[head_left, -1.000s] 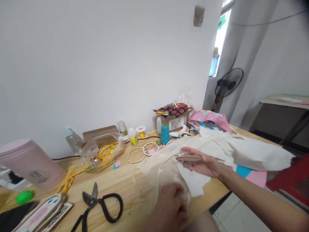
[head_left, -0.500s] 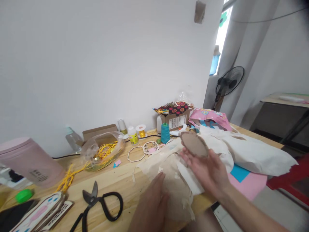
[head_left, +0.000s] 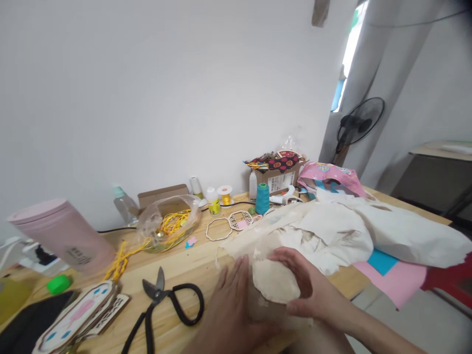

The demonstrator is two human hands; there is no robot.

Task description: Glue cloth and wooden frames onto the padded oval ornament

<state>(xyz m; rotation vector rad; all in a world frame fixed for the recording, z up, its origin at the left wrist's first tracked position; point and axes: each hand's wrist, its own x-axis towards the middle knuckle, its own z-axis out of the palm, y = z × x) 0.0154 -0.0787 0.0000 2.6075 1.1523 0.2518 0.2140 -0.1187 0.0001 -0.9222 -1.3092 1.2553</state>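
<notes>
My right hand [head_left: 313, 292] grips a pale, cream-coloured rounded piece [head_left: 275, 280] by its right edge, thumb at the near side and fingers curled over the far side. The piece lies low over a thin beige cloth [head_left: 261, 307] near the table's front edge; whether it touches the cloth I cannot tell. To its left, my left hand [head_left: 232, 305] lies flat on the cloth, fingers stretched out. Beyond my right hand spreads a crumpled white cloth [head_left: 332, 223]. Black-handled scissors [head_left: 158, 295] rest with parted blades left of my left hand.
Behind are a teal thread cone [head_left: 262, 199], a glue bottle [head_left: 213, 201], a wooden frame [head_left: 208, 231] and a plastic bag of yellow cord [head_left: 143, 223]. A pink tumbler [head_left: 62, 236] and stacked decorated pieces [head_left: 79, 314] are at left. A cardboard box [head_left: 280, 181] stands against the wall.
My right hand has lowered the rounded piece from its raised, tilted position onto or just above the beige cloth. A paler face now shows. The view has shifted slightly.
</notes>
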